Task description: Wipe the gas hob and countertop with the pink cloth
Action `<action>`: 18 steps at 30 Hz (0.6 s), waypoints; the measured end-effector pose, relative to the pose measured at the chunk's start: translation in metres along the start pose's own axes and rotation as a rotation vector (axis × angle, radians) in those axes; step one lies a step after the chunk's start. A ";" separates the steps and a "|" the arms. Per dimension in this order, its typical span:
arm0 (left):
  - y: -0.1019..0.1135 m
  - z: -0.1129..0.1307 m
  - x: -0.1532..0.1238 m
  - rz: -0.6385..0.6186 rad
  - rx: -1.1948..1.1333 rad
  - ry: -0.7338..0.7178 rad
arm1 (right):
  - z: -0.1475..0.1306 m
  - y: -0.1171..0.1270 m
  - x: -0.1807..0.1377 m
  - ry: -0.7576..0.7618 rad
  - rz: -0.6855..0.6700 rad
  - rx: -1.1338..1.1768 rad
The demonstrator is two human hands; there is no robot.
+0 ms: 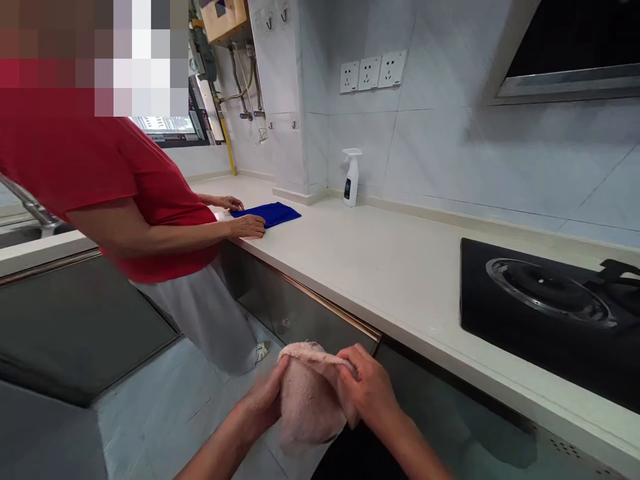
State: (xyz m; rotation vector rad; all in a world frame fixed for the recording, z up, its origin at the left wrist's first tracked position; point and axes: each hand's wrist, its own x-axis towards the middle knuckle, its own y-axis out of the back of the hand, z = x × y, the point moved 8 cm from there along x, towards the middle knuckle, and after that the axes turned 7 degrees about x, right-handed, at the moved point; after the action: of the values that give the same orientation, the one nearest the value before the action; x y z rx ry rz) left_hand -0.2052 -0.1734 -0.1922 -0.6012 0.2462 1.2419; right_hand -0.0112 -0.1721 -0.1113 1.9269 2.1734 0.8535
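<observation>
A pale pink cloth (pixel 310 403) hangs folded between my two hands, in front of the counter's lower cabinets and below the countertop edge. My left hand (pixel 265 395) grips its left side, with the thumb near the upper fold. On the other side, my right hand (pixel 367 380) pinches the top right corner between thumb and fingers. The cloth's lower part droops freely over the floor.
A white countertop (pixel 395 260) runs along the tiled wall, bearing a white spray bottle (pixel 351 179) and a black gas stove (pixel 540 300). At the left, a person in a red shirt (pixel 150 180) has both hands on a blue cloth (pixel 270 215). A range hood (pixel 575 80) overhangs the stove.
</observation>
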 end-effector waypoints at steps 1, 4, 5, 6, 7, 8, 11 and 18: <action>-0.007 -0.002 0.000 -0.059 -0.077 -0.018 | 0.000 -0.010 -0.007 0.008 -0.040 0.013; -0.023 -0.004 -0.001 -0.191 -0.202 -0.081 | -0.002 -0.038 -0.030 0.039 -0.186 -0.003; -0.025 -0.005 -0.002 -0.206 -0.222 -0.089 | -0.003 -0.045 -0.037 0.046 -0.240 -0.023; -0.024 -0.007 -0.003 -0.207 -0.233 -0.090 | -0.004 -0.048 -0.042 0.052 -0.295 -0.038; -0.021 -0.007 -0.005 -0.196 -0.239 -0.087 | -0.005 -0.048 -0.047 0.056 -0.348 -0.042; -0.016 -0.006 -0.006 -0.175 -0.243 -0.085 | -0.007 -0.042 -0.050 0.061 -0.385 -0.033; 0.004 0.009 -0.012 -0.095 -0.254 -0.090 | -0.017 0.019 -0.048 0.084 -0.279 0.004; 0.014 0.152 -0.027 0.238 -0.085 -0.489 | -0.012 0.254 -0.103 0.051 0.524 -0.327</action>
State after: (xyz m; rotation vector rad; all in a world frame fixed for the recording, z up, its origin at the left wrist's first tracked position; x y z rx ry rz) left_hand -0.2485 -0.1083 -0.0585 -0.3296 -0.1509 1.5938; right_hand 0.2261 -0.2647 -0.0090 2.3341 1.4325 1.2489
